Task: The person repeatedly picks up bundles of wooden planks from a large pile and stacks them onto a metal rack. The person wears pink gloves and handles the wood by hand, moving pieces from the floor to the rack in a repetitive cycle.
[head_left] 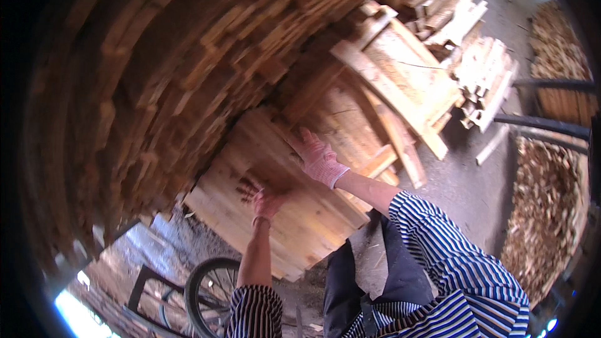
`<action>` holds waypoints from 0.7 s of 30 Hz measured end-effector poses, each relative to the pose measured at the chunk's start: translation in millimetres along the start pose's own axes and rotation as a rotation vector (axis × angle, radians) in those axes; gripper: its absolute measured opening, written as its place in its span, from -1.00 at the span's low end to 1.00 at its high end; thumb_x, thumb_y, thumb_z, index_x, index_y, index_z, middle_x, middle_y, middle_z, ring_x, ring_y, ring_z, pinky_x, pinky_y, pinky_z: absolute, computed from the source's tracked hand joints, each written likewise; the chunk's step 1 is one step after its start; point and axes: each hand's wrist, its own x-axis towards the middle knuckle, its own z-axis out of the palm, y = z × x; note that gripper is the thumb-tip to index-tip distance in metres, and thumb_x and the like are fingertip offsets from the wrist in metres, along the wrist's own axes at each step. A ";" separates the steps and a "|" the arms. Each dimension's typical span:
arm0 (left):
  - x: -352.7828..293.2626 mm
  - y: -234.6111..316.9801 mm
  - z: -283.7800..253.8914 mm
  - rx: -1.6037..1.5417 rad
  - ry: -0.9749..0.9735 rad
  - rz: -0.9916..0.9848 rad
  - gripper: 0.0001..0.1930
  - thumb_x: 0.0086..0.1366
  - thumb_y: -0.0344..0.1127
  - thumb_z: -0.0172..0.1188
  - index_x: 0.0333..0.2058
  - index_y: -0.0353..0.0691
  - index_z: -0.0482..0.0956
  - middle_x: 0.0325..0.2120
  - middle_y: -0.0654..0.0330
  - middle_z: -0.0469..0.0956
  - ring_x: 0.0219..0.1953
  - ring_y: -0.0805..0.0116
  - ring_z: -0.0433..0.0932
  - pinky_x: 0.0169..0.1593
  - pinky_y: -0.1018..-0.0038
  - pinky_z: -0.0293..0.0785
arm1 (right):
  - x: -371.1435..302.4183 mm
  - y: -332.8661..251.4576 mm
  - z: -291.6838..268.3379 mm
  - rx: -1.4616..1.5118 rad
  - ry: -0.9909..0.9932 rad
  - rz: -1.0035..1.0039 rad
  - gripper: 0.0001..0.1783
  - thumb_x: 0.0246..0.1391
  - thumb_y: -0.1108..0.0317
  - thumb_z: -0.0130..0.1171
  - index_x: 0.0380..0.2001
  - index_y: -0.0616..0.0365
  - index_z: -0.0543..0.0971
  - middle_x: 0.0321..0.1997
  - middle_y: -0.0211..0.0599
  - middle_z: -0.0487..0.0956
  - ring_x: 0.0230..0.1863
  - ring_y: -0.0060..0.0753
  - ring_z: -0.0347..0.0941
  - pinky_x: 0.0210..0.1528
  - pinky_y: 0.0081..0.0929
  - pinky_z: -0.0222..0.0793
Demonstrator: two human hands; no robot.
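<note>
A row of pale wooden boards [303, 228] lies side by side in front of me, forming a broad flat surface. My left hand [266, 201], in a pinkish glove with dark fingertips, rests on its middle with the fingers spread. Farther right, my right hand [320, 161] wears a pink glove. Its fingers stretch out along the boards' right side, and neither hand visibly grips anything. Whether the right fingertips press on a board or only hover over it, I cannot tell.
A tall wall of stacked planks [156, 75] rises along the left. Wooden frames and panels [400, 81] lean beyond my right hand. Bundled slats [482, 75] lie farther back. At lower left is a spoked wheel [216, 294]; bins of wood scraps [544, 206] line the right.
</note>
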 end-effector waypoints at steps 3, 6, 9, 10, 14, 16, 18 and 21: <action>-2.3 16.1 13.6 0.262 0.271 -0.114 0.63 -0.26 0.47 0.49 0.47 -0.24 -0.49 0.45 -0.35 -0.21 0.48 -0.38 -0.23 0.44 -0.18 -0.12 | -1.2 78.6 -67.6 -0.143 0.289 0.234 -0.29 0.17 0.09 0.24 0.36 -0.08 0.33 0.35 0.24 0.31 0.31 0.22 0.31 0.31 -0.04 0.32; 9.0 0.5 11.8 0.253 0.223 -0.125 0.61 -0.29 0.52 0.46 0.49 -0.22 -0.40 0.49 -0.26 -0.36 0.50 -0.39 -0.38 0.47 -0.18 -0.25 | -21.1 167.2 -130.6 -0.415 0.445 0.291 -0.37 0.31 0.02 0.12 0.39 -0.16 0.32 0.23 0.25 0.40 0.20 0.09 0.39 0.26 -0.04 0.32; 14.7 -11.2 8.9 0.235 0.146 -0.163 0.62 -0.28 0.50 0.47 0.48 -0.27 -0.41 0.49 -0.26 -0.39 0.50 -0.37 -0.40 0.47 -0.17 -0.27 | -28.9 193.5 -158.4 -0.081 0.218 0.244 -0.32 0.31 -0.01 0.12 0.44 -0.21 0.25 0.06 0.13 0.45 0.07 0.15 0.41 0.16 -0.08 0.32; 10.1 10.8 12.0 0.225 0.166 -0.166 0.62 -0.28 0.48 0.49 0.47 -0.29 -0.41 0.49 -0.26 -0.40 0.50 -0.38 -0.40 0.47 -0.17 -0.27 | -38.9 203.8 -159.5 -0.082 0.278 0.287 -0.31 0.30 -0.02 0.12 0.44 -0.19 0.25 0.06 0.12 0.45 0.07 0.16 0.41 0.15 -0.08 0.33; -0.8 16.4 3.7 0.265 0.200 -0.206 0.56 -0.18 0.36 0.52 0.46 -0.38 -0.41 0.48 -0.31 -0.41 0.50 -0.34 -0.32 0.47 -0.07 -0.13 | -43.6 164.7 -162.3 -0.032 0.273 0.439 -0.25 0.24 -0.06 0.19 0.42 -0.14 0.25 0.09 0.16 0.46 0.06 0.22 0.43 0.16 -0.04 0.35; -1.2 14.4 3.1 0.223 0.213 -0.165 0.61 -0.23 0.36 0.55 0.45 -0.37 -0.44 0.47 -0.32 -0.44 0.50 -0.38 -0.38 0.47 -0.13 -0.23 | -35.3 167.7 -133.1 -0.034 0.439 0.240 -0.19 0.17 0.01 0.29 0.42 -0.15 0.24 0.08 0.17 0.45 0.08 0.23 0.43 0.16 -0.04 0.36; -1.0 2.4 1.3 0.210 0.248 -0.146 0.63 -0.26 0.36 0.56 0.45 -0.36 -0.45 0.47 -0.33 -0.46 0.49 -0.40 -0.42 0.48 -0.17 -0.29 | -26.5 164.3 -120.1 -0.174 0.369 0.312 -0.14 0.10 0.11 0.36 0.43 -0.16 0.23 0.08 0.18 0.44 0.07 0.24 0.43 0.14 -0.04 0.39; 3.0 7.1 7.5 0.230 0.250 -0.134 0.63 -0.26 0.36 0.56 0.46 -0.35 -0.46 0.47 -0.35 -0.47 0.49 -0.40 -0.42 0.47 -0.20 -0.30 | -21.1 173.0 -117.0 -0.086 0.369 0.350 -0.15 0.07 0.23 0.37 0.41 -0.19 0.26 0.08 0.16 0.43 0.05 0.21 0.45 0.11 -0.06 0.44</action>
